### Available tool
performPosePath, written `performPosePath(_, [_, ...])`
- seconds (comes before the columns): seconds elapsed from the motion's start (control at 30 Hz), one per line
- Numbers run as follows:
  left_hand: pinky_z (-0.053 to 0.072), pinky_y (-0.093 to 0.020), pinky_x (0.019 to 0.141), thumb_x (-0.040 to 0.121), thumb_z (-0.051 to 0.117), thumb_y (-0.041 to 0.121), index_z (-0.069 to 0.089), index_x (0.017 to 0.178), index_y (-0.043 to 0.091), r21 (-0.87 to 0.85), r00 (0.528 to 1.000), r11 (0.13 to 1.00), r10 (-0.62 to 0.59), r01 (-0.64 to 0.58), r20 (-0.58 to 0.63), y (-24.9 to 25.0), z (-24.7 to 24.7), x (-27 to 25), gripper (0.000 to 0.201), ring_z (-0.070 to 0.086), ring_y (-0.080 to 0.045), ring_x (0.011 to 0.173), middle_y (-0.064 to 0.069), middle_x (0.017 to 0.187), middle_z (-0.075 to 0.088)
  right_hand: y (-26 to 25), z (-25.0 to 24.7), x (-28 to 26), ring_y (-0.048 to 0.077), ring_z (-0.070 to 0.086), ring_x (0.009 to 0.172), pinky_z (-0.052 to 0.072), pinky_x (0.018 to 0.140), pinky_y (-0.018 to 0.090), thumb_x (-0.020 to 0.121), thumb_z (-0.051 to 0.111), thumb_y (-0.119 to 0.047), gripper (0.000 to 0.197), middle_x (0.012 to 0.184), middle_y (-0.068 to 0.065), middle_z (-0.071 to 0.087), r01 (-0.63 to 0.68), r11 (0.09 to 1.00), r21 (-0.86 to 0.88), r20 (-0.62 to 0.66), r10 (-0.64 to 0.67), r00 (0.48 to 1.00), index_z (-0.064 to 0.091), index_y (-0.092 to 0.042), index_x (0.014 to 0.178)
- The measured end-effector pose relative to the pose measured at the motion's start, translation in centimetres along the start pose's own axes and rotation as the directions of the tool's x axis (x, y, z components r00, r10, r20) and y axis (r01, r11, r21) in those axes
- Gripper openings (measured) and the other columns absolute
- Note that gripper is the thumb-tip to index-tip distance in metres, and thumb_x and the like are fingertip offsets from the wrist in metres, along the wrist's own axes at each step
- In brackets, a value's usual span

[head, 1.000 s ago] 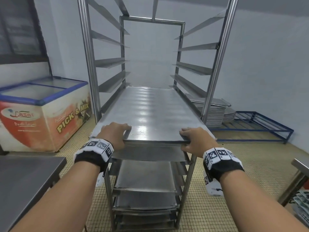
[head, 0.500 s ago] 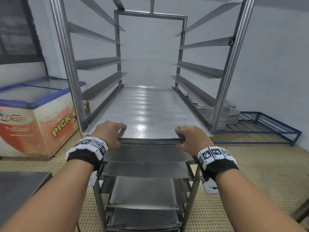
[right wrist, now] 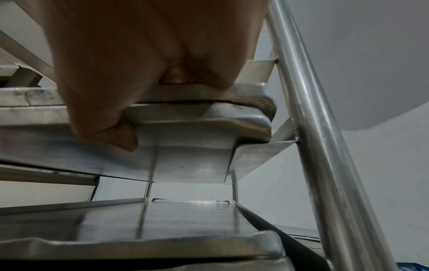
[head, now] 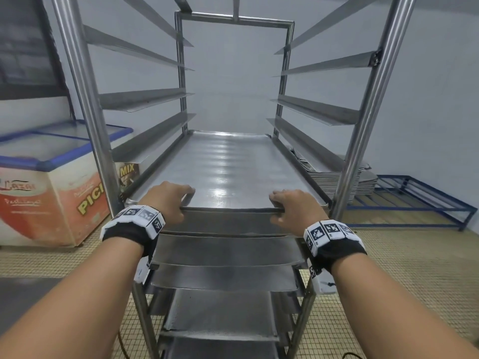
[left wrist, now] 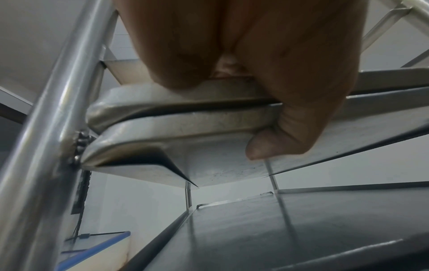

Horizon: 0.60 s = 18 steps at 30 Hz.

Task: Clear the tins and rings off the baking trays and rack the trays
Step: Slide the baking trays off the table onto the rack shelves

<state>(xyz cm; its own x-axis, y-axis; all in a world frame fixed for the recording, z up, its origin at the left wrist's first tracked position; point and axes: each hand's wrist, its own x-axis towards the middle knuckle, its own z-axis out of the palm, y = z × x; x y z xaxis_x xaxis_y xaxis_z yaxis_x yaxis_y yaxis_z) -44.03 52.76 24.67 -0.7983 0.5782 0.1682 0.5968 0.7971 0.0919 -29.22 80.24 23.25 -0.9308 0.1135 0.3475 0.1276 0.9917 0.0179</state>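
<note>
A bare steel baking tray (head: 228, 167) lies on a pair of rails in the tall steel rack (head: 89, 107), almost fully pushed in. My left hand (head: 169, 200) grips its near edge at the left, fingers over the rim, thumb underneath. My right hand (head: 291, 207) grips the same edge at the right. The wrist views show two stacked tray rims (left wrist: 185, 108) (right wrist: 204, 110) pinched together, with the thumbs (left wrist: 262, 148) (right wrist: 125, 139) below. Several more trays (head: 223, 255) sit on lower rails. No tins or rings are in sight.
A chest freezer (head: 46, 182) stands left of the rack. A stack of trays (head: 334, 174) lies on the floor behind the rack at the right, beside a low blue metal frame (head: 414, 200). A dark table corner (head: 23, 301) is near left. Upper rails (head: 145, 99) hold nothing.
The tray has slid deeper into the rack with both hands still on its near edge. My view has come closer to the rack.
</note>
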Motion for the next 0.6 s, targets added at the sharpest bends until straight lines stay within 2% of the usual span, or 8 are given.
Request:
performPosePath(0.3, [0.057, -0.039, 0.085, 0.068, 0.062, 0.014, 0.062, 0.114, 0.027, -0.014, 1.0, 1.0, 0.021, -0.021, -0.003, -0.4, 0.1, 1.8, 0.049, 0.066, -0.025, 0.1, -0.001, 0.114, 0.068, 0.7, 0.3, 1.6, 0.022, 0.057, 0.08, 0.039, 0.065, 0.028, 0.076, 0.066, -0.031, 0.022, 0.087, -0.004, 0.059, -0.017, 1.0, -0.015, 0.015, 0.017, 1.0, 0.047, -0.022, 0.079])
performPosePath(0.37, [0.056, -0.038, 0.086, 0.069, 0.063, 0.015, 0.061, 0.12, 0.03, -0.017, 1.0, 1.0, 0.023, -0.023, -0.004, -0.6, 0.2, 2.1, 0.053, 0.065, -0.026, 0.102, 0.0, 0.117, 0.066, 0.6, 0.4, 1.8, 0.022, 0.058, 0.09, 0.041, 0.072, 0.03, 0.077, 0.066, -0.033, 0.022, 0.09, -0.006, 0.061, -0.027, 0.998, -0.048, -0.002, 0.027, 1.0, 0.046, -0.024, 0.08])
performPosePath(0.47, [0.053, -0.037, 0.09, 0.075, 0.065, 0.019, 0.054, 0.132, 0.03, 0.0, 1.0, 1.0, 0.024, -0.024, 0.014, -0.5, 0.1, 2.2, 0.059, 0.061, -0.025, 0.11, 0.0, 0.126, 0.061, 0.0, 0.5, 1.7, 0.021, 0.049, 0.107, 0.04, 0.084, 0.036, 0.083, 0.063, -0.035, 0.018, 0.102, -0.011, 0.062, -0.039, 0.987, -0.158, -0.024, 0.036, 0.999, 0.048, -0.027, 0.088])
performPosePath(0.53, [0.05, -0.039, 0.096, 0.077, 0.07, 0.035, 0.051, 0.136, 0.026, -0.012, 0.998, 0.998, 0.065, -0.065, 0.011, -0.4, 0.1, 2.1, 0.062, 0.055, -0.023, 0.118, -0.001, 0.132, 0.056, -0.6, 0.1, 1.6, 0.022, 0.047, 0.112, 0.041, 0.088, 0.038, 0.085, 0.062, -0.034, 0.018, 0.109, -0.01, 0.062, -0.046, 0.982, -0.184, -0.004, 0.046, 0.999, 0.054, -0.025, 0.098])
performPosePath(0.6, [0.041, -0.041, 0.108, 0.076, 0.071, 0.059, 0.045, 0.143, 0.023, -0.106, 0.993, 0.988, 0.104, -0.11, -0.063, -0.3, -0.3, 1.4, 0.079, 0.045, -0.02, 0.132, 0.001, 0.141, 0.05, -0.7, -0.5, 1.3, 0.022, 0.049, 0.115, 0.044, 0.09, 0.038, 0.083, 0.062, -0.042, 0.032, 0.112, -0.008, 0.062, -0.052, 0.988, -0.142, 0.054, 0.06, 0.997, 0.057, -0.023, 0.108])
